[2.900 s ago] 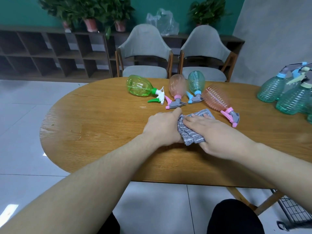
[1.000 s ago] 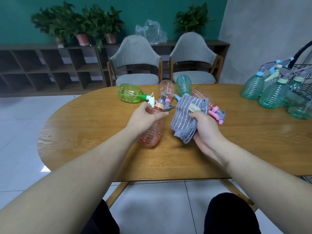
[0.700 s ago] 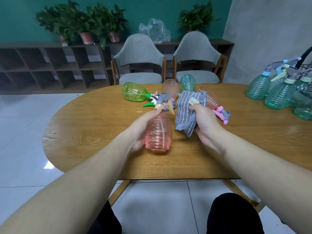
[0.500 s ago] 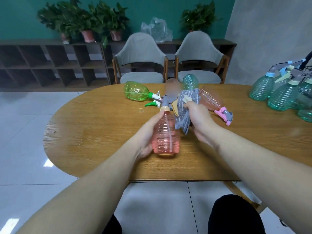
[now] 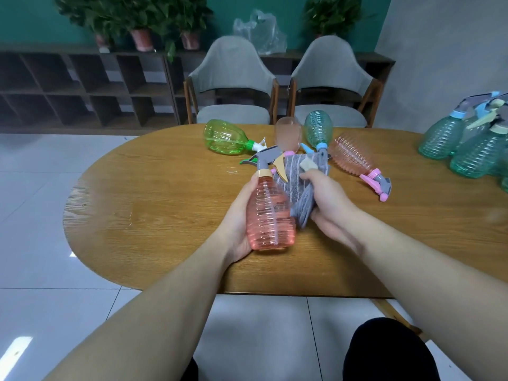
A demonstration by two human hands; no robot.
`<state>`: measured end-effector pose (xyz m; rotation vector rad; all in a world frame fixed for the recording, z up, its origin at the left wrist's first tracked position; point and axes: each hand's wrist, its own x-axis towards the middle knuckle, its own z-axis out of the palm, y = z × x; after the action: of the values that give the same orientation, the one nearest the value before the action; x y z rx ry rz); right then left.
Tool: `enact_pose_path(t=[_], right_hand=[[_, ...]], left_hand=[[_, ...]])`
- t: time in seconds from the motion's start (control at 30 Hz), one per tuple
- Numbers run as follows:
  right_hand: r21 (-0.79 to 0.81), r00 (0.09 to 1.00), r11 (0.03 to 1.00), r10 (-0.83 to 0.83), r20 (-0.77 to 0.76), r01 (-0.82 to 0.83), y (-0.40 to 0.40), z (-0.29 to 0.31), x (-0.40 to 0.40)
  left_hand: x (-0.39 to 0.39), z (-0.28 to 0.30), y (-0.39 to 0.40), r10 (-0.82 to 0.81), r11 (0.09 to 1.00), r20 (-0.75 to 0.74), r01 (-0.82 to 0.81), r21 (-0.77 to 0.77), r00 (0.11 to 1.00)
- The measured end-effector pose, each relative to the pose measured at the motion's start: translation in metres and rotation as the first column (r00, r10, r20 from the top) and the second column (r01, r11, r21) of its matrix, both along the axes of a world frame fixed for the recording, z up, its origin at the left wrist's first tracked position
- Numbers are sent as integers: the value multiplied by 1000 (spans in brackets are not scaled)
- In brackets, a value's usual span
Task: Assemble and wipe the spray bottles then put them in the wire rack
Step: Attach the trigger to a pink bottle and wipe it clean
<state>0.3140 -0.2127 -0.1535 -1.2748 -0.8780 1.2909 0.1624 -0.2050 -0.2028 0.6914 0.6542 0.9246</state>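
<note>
Two hands: both raised over the near edge of the desk (image 5: 165,215)
Left hand (image 5: 237,226): grip curled round the body of a pink spray bottle (image 5: 270,213), held nearly upright, grey and yellow trigger head on top
Right hand (image 5: 327,199): grip closed on a grey striped cloth (image 5: 295,185), pressed against the bottle's right side
Desk, far side: green bottle (image 5: 225,137), teal bottle (image 5: 319,133) and two pink ones lay on their sides
Desk, right edge: cluster of teal bottles (image 5: 467,152) stood upright
</note>
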Motion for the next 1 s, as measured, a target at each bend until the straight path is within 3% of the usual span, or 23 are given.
enact_pose_path(t=[0.07,0.2,0.4,0.63,0.77,0.87,1.0], right_hand=[[-27,990,999,31,-139,-35,6,1,2],[-32,958,992,106,-267,-118,12,0,8],[-8,943,993,106,-315,-114,9,-6,8],[25,926,998,65,-371,-60,-4,-11,4],[-41,945,999,12,-327,-27,-10,-15,11],[-66,948,992,-125,-292,111,-12,-12,18],[101,983,979,-175,-53,180,-5,0,21]], left_hand=[[0,-1,0,-18,999,3,18,35,1000],[0,-2,-1,-3,996,13,2,93,1000],[4,-8,3,108,988,-2,-107,112,994],[5,-6,0,100,991,-5,-99,90,995],[5,-7,-1,94,993,5,-94,70,996],[4,-7,0,94,994,-25,-93,49,995],[3,-7,1,78,997,-28,-77,26,997]])
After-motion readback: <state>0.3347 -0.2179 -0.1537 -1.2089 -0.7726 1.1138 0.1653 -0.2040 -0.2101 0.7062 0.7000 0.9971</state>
